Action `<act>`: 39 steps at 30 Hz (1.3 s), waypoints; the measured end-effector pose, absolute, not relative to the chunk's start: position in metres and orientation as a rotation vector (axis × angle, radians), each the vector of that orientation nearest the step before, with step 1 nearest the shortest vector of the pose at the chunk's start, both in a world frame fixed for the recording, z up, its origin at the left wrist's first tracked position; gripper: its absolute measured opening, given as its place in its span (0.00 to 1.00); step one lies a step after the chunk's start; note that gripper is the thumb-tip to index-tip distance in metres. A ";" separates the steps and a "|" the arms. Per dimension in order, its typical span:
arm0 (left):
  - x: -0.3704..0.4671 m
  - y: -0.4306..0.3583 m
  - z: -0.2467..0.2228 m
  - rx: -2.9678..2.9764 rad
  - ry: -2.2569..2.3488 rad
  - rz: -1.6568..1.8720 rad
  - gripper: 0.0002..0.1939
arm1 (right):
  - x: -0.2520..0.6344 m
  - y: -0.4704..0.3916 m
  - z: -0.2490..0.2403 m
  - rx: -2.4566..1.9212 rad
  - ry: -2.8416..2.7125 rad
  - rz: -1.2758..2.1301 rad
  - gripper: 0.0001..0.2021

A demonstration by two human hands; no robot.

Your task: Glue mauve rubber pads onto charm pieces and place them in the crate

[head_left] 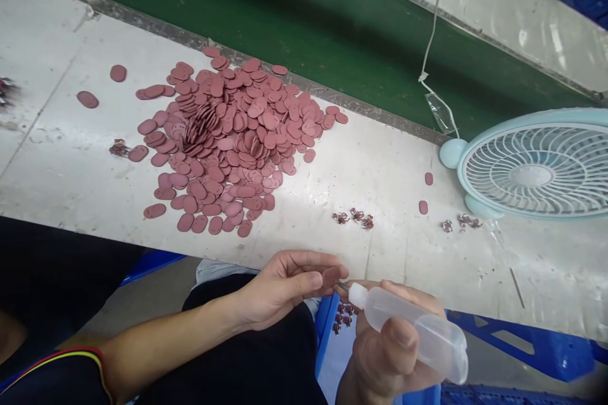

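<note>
My left hand (285, 285) pinches a small reddish-brown oval disc (331, 276) between thumb and fingers, just past the table's near edge. Wrapped in my right hand (389, 345) is a translucent white squeeze bottle (422, 329), tilted with its narrow dark tip toward the disc. Whether the tip touches the disc I cannot tell. Below my hands, several small dark reddish pieces (342, 317) lie in a blue-rimmed tray (324, 329). A large heap of the same oval discs (247, 133) spreads over the white table beyond my left hand.
Small clusters of dark metallic pieces (354, 218) lie on the white table (304, 228). A light-blue fan (536, 168) lies at the right, its white cord crossing a green belt (266, 19) behind the table. A person's dark clothing (57, 278) shows at the left.
</note>
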State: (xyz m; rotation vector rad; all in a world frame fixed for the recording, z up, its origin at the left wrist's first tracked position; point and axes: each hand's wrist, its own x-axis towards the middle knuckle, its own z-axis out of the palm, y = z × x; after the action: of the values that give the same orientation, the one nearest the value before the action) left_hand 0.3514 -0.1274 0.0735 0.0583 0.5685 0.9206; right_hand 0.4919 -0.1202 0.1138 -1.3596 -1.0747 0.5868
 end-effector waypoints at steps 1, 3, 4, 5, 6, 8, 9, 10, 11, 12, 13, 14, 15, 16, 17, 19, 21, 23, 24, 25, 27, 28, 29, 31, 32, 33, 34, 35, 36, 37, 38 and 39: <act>0.351 -0.127 0.074 0.055 0.570 0.921 0.18 | 0.492 -0.120 0.114 -1.364 -1.066 0.582 0.15; 0.352 -0.127 0.075 0.050 0.569 0.920 0.17 | 0.493 -0.121 0.115 -1.368 -1.058 0.573 0.15; 0.352 -0.126 0.075 0.046 0.569 0.917 0.17 | 0.493 -0.122 0.115 -1.364 -1.062 0.571 0.15; 0.352 -0.126 0.076 0.040 0.570 0.914 0.17 | 0.493 -0.122 0.116 -1.358 -1.071 0.576 0.15; 0.352 -0.126 0.076 0.034 0.571 0.911 0.17 | 0.494 -0.122 0.116 -1.351 -1.084 0.588 0.14; 0.353 -0.127 0.076 0.019 0.576 0.906 0.17 | 0.494 -0.123 0.115 -1.331 -1.097 0.602 0.14; 0.353 -0.126 0.076 0.015 0.578 0.905 0.17 | 0.494 -0.122 0.115 -1.327 -1.093 0.609 0.14; 0.352 -0.126 0.076 0.012 0.580 0.905 0.17 | 0.494 -0.122 0.115 -1.323 -1.082 0.608 0.14; 0.352 -0.126 0.076 0.010 0.580 0.905 0.17 | 0.494 -0.121 0.115 -1.316 -1.067 0.616 0.14; 0.352 -0.126 0.076 0.010 0.579 0.905 0.17 | 0.494 -0.120 0.115 -1.306 -1.049 0.635 0.14; 0.352 -0.126 0.076 0.009 0.576 0.905 0.16 | 0.494 -0.119 0.115 -1.288 -1.032 0.660 0.15; 0.352 -0.125 0.076 0.009 0.571 0.904 0.16 | 0.494 -0.118 0.115 -1.268 -1.017 0.690 0.15; 0.351 -0.125 0.077 0.007 0.568 0.904 0.16 | 0.494 -0.118 0.116 -1.247 -1.008 0.720 0.16; 0.351 -0.124 0.077 0.007 0.565 0.903 0.16 | 0.494 -0.118 0.116 -1.228 -1.001 0.744 0.16; 0.351 -0.124 0.077 0.007 0.563 0.904 0.16 | 0.495 -0.118 0.117 -1.217 -0.999 0.764 0.15; 0.351 -0.124 0.077 0.010 0.563 0.908 0.15 | 0.496 -0.118 0.117 -1.214 -0.999 0.776 0.14; 0.351 -0.124 0.076 0.014 0.562 0.912 0.15 | 0.497 -0.119 0.117 -1.223 -1.006 0.778 0.12; 0.352 -0.124 0.076 0.019 0.562 0.910 0.15 | 0.499 -0.120 0.116 -1.229 -1.023 0.771 0.13; 0.352 -0.124 0.076 0.021 0.563 0.908 0.15 | 0.499 -0.121 0.115 -1.226 -1.036 0.765 0.13; 0.352 -0.125 0.076 0.022 0.564 0.906 0.15 | 0.499 -0.122 0.114 -1.224 -1.051 0.767 0.13; 0.353 -0.125 0.076 0.021 0.568 0.903 0.16 | 0.498 -0.124 0.113 -1.218 -1.085 0.783 0.13; 0.353 -0.125 0.075 0.019 0.569 0.902 0.16 | 0.498 -0.125 0.113 -1.219 -1.100 0.791 0.12; 0.354 -0.125 0.075 0.017 0.569 0.901 0.16 | 0.497 -0.125 0.114 -1.226 -1.103 0.795 0.12; 0.354 -0.125 0.075 0.019 0.560 0.903 0.15 | 0.500 -0.124 0.117 -1.250 -1.054 0.836 0.12; 0.353 -0.125 0.074 0.024 0.553 0.908 0.15 | 0.504 -0.121 0.119 -1.256 -1.000 0.896 0.12; 0.353 -0.124 0.075 0.030 0.546 0.913 0.15 | 0.510 -0.118 0.119 -1.251 -0.923 0.998 0.13; 0.352 -0.124 0.075 0.038 0.539 0.919 0.14 | 0.519 -0.112 0.117 -1.218 -0.821 1.135 0.15; 0.352 -0.123 0.075 0.046 0.533 0.925 0.14 | 0.531 -0.106 0.112 -1.147 -0.691 1.295 0.17; 0.351 -0.122 0.075 0.051 0.529 0.930 0.15 | 0.544 -0.099 0.105 -1.037 -0.530 1.458 0.18; 0.350 -0.122 0.075 0.055 0.525 0.934 0.15 | 0.559 -0.090 0.095 -0.876 -0.331 1.604 0.19; 0.349 -0.121 0.075 0.057 0.523 0.939 0.15 | 0.575 -0.082 0.082 -0.672 -0.091 1.723 0.18; 0.348 -0.121 0.075 0.057 0.525 0.945 0.15 | 0.589 -0.073 0.068 -0.439 0.169 1.821 0.19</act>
State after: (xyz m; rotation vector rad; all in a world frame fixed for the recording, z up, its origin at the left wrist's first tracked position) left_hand 0.3477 -0.1209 0.0745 0.0572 0.5252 0.9452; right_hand 0.5895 -0.0729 0.0677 -0.4389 0.1689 1.8206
